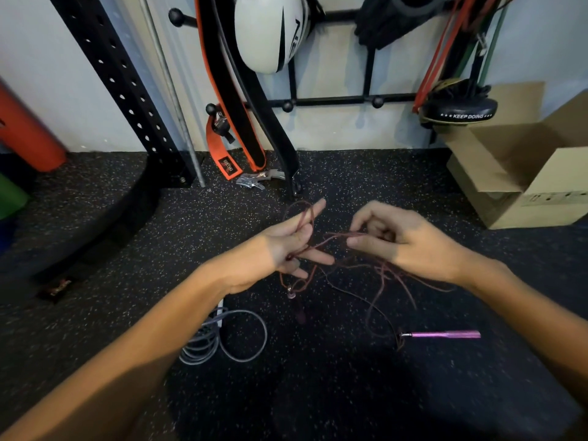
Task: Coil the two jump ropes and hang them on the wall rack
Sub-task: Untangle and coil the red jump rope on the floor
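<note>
The maroon rope (pixel 337 234) hangs tangled at centre, looped over the left hand's (pixel 292 243) spread, straight fingers and pinched by the right hand (pixel 397 240). Its pink handle (pixel 445 334) lies on the floor at four o'clock, the coiled grey rope (pixel 203 343) at seven, and the wall rack (pixel 337 99) is at twelve.

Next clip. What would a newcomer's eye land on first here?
The two hands mid-frame: the left hand has a thin dark red rope looped over its spread fingers, and the right hand pinches the same tangled rope. Below them on the speckled floor lie its pink handle, at right, and a grey rope coiled, at left.
</note>
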